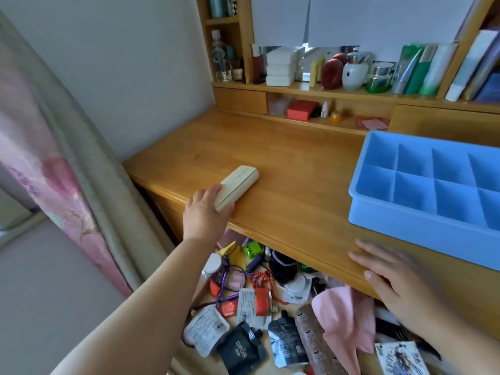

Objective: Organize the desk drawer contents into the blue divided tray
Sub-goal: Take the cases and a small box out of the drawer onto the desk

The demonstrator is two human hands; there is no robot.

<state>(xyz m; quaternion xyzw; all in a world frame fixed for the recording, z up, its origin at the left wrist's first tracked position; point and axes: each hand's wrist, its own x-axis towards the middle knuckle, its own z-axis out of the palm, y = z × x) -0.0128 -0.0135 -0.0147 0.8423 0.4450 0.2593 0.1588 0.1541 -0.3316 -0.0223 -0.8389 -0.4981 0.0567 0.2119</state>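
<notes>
Gripping the near end of a cream case (238, 186), the left hand (207, 212) reaches out over the front edge of the wooden tabletop (284, 169); its fingers curl round the case, which lies flat on the wood near the left corner, angled away from the person. The right hand (392, 282) lies palm down on the tabletop's front edge, blurred, its fingers straight and spread, holding nothing. Just beyond that hand, to the right, the blue divided tray (384, 212) sits on the tabletop; 8 compartments show in 2 rows, the rest cut off by the picture's edge, and those in view hold nothing.

Below the tabletop the open drawer (292, 307) is heaped with loose things: a black pouch (240, 350) printed with white letters, a white sachet (205, 328), red packets (261, 301), a purple cord (230, 272), a string of red beads (259, 280), a black hair tie (284, 266), a green clip (253, 250) and a pink cloth (341, 318) at the right. Many of them overlap one another.

At the back, a shelf (297, 89) carries white boxes (280, 67), a red round ornament (331, 73), a white jar (353, 74), a green jar (378, 81) and upright tubes (422, 69). A small red box (301, 109) stands in the recess beneath it. A flowered curtain (62, 163) hangs at the left.
</notes>
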